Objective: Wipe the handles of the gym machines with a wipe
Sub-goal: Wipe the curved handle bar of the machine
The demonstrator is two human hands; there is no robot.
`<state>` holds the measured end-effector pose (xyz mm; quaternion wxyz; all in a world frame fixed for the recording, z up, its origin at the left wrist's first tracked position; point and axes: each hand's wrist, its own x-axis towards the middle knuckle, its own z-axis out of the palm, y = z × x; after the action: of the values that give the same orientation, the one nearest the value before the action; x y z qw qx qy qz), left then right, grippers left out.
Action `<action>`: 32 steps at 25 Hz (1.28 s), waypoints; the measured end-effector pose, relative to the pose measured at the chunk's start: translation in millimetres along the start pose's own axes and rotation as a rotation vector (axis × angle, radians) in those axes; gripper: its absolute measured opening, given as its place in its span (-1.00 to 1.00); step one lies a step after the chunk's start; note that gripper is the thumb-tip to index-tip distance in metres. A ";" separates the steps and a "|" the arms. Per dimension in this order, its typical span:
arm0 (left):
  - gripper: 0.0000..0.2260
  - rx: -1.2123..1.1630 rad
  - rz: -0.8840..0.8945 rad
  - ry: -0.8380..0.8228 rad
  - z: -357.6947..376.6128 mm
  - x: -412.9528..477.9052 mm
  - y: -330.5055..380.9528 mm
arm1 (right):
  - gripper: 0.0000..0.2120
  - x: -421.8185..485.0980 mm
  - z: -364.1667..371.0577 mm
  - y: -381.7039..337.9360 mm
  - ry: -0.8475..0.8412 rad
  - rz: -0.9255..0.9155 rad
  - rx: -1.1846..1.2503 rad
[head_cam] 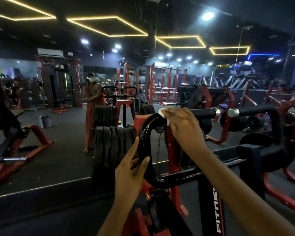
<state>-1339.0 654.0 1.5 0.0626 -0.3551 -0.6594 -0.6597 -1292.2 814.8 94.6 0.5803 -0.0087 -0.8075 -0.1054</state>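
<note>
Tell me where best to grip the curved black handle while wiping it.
Low on the handle, from the left, as the left hand does: its round tube suits a wrap grip, leaving the top bend free for the wipe.

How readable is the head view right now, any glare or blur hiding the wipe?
Head view: dim room with harsh ceiling strips; the white wipe under the right hand shows clearly; small glare streaks on the glossy black handle that the left hand grips; wide-angle bending at the edges; far machines soft.
</note>
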 end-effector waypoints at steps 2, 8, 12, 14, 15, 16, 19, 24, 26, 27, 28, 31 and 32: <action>-0.47 0.040 0.041 -0.028 -3.6 15.4 12.3 | -0.67 4.0 -1.7 -16.1 -0.030 0.022 0.048; -0.58 0.351 0.321 -0.129 -5.2 74.8 42.3 | -0.66 -4.0 2.7 0.2 -0.092 0.060 0.051; -0.58 0.361 0.316 -0.114 -4.8 79.0 37.1 | -0.72 -10.7 -16.0 38.2 0.036 0.248 -0.049; -0.58 0.366 0.330 -0.114 -5.5 80.1 35.2 | -0.72 -2.7 -5.2 20.6 0.021 0.336 0.051; -0.58 0.372 0.332 -0.118 -6.0 81.1 35.8 | -0.74 2.0 3.2 3.9 -0.016 0.332 0.150; -0.59 0.377 0.330 -0.124 -6.3 81.8 36.4 | -0.77 4.7 12.1 -15.5 -0.030 0.284 0.211; -0.60 0.388 0.339 -0.137 -7.5 81.1 39.1 | -0.74 -3.1 24.0 -26.4 0.033 0.133 0.259; -0.57 0.452 0.419 -0.219 -5.8 89.6 52.9 | -0.71 -23.9 4.1 40.3 0.101 0.345 0.110; -0.59 0.458 0.450 -0.258 -0.8 94.7 59.5 | -0.74 -28.1 -0.7 63.6 0.101 0.427 0.007; -0.60 0.462 0.455 -0.260 1.3 96.9 60.5 | -0.73 -31.0 -1.7 75.5 0.121 0.462 -0.035; -0.61 0.463 0.448 -0.256 2.7 98.3 60.3 | -0.70 -32.4 -4.8 83.8 0.135 0.521 -0.041; -0.61 0.442 0.413 -0.252 2.6 98.7 59.2 | -0.73 -22.4 -4.7 66.4 0.160 0.605 0.092; -0.60 0.437 0.412 -0.253 2.6 99.2 59.4 | -0.76 -17.5 -2.0 47.6 0.156 0.509 0.125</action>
<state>-1378.7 687.3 104.9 0.1870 -0.5383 -0.7024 -0.4265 -1278.1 862.8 86.4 0.6480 -0.1676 -0.7370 0.0937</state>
